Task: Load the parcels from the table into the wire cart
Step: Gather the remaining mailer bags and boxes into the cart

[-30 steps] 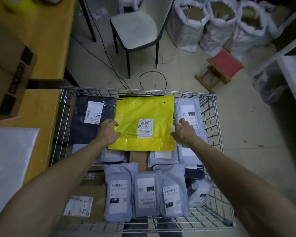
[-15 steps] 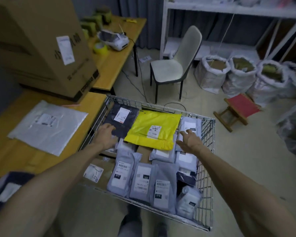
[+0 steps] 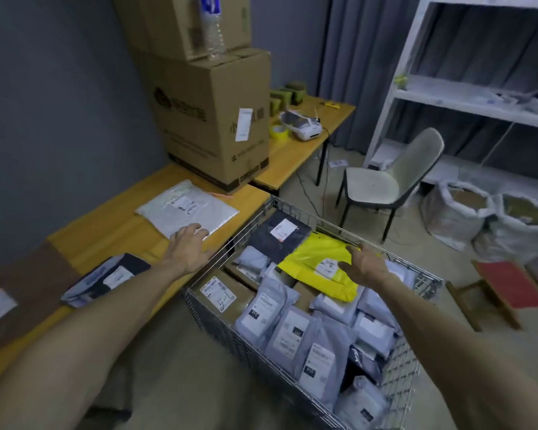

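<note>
Now hands (image 3: 188, 248) near white parcel (image 3: 187, 209)

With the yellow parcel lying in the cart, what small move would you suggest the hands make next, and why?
Probably close the left hand on the near edge of the white flat parcel and lift it. The fingertips already rest on that edge, the parcel lies loose on the table, and the right hand hovers open above the yellow parcel in the wire cart.

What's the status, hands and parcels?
Left hand open, reaching the white parcel on the table. Right hand open over the yellow parcel in the wire cart. Nothing in the way.
</note>
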